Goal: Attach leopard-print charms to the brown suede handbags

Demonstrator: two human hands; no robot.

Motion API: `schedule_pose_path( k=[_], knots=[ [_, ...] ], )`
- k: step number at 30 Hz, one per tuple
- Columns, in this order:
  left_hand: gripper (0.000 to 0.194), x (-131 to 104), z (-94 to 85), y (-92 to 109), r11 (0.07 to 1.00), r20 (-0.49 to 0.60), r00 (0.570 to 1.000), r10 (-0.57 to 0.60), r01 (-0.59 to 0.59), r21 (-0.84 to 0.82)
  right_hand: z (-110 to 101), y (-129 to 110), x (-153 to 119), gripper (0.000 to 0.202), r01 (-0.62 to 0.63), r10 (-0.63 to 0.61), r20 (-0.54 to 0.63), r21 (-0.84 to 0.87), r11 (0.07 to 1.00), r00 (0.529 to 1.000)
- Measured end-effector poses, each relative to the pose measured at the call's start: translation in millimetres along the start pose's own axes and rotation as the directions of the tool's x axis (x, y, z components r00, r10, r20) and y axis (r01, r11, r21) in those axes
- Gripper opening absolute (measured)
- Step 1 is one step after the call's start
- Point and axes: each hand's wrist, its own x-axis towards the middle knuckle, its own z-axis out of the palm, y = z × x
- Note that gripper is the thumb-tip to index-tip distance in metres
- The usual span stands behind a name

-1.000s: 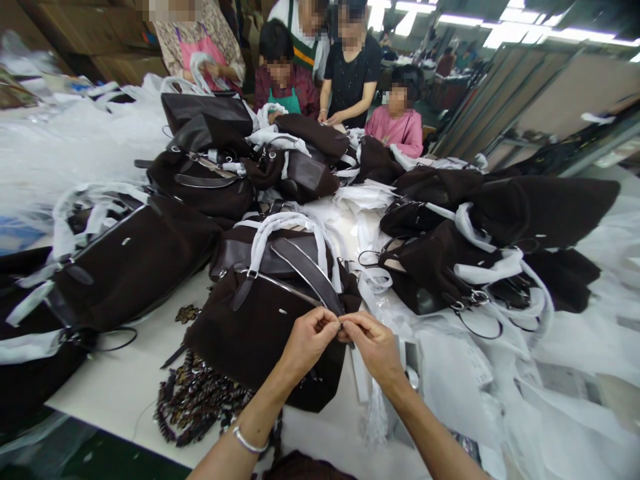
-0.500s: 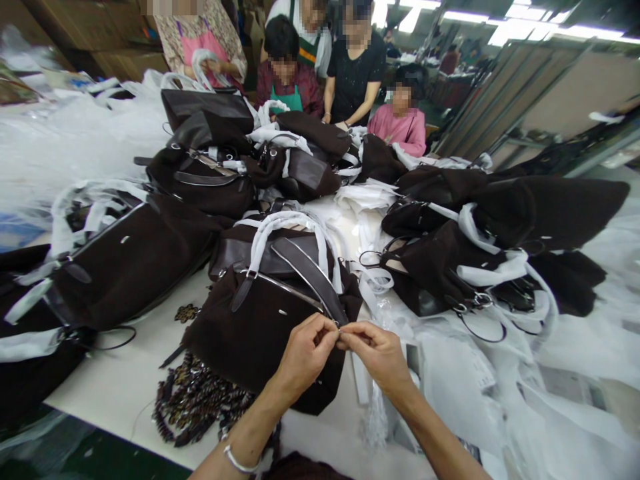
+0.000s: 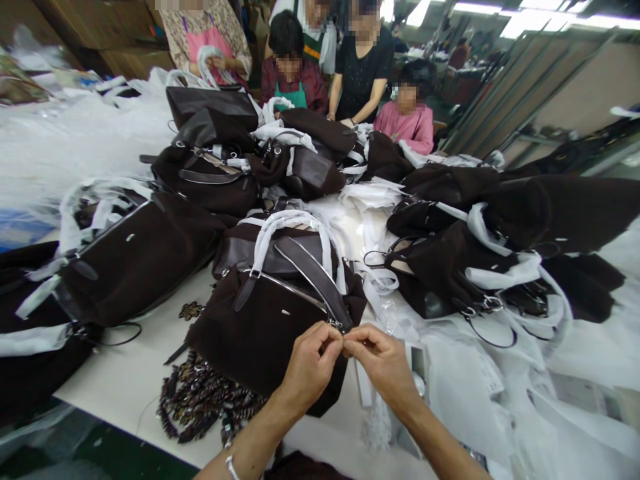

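A dark brown handbag [image 3: 250, 333] lies on the table before me, its handles [image 3: 263, 250] wrapped in white material. A dark strap [image 3: 315, 273] crosses its silver zipper [image 3: 285, 285] and ends at a metal ring by my fingertips. My left hand [image 3: 314, 357] is closed in a pinch at the bag's right edge. My right hand [image 3: 377, 353] pinches too, its fingertips meeting those of the left. Whatever they hold between them is too small to make out. Dark beaded strands [image 3: 200, 393] lie partly under the bag's lower left.
More brown handbags [image 3: 140, 253] flank mine at left, with others [image 3: 440, 267] at right. White plastic wrapping [image 3: 465, 393] covers the table's right side. Across the table stand and sit several people, one in a pink top [image 3: 405, 123]. A flower-shaped ornament [image 3: 191, 310] lies on the white tabletop [image 3: 110, 387].
Both hands have dropped slightly from the strap's end, fingertips still together, so the metal ring shows more. The whole view has shifted a little.
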Motion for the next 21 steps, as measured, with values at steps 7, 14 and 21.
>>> schedule_pose_path(
  k=[7,14,21],
  knots=[
    [0.028,-3,-51.9,-31,0.970,-0.158,0.984,0.082,-0.042,0.239,-33,7,23,0.032,-0.209,0.208,0.030,0.047,0.977,0.978],
    [0.057,-17,-146.2,-97,0.645,-0.542,0.832,0.121,0.349,0.679,-18,80,2,0.056,-0.462,0.487,0.141,-0.177,0.869,0.862],
    [0.048,-2,-169.4,-87,0.614,-0.369,0.889,-0.272,0.455,0.645,51,68,-1,0.071,-0.360,0.354,0.085,0.372,0.856,0.931]
  ],
)
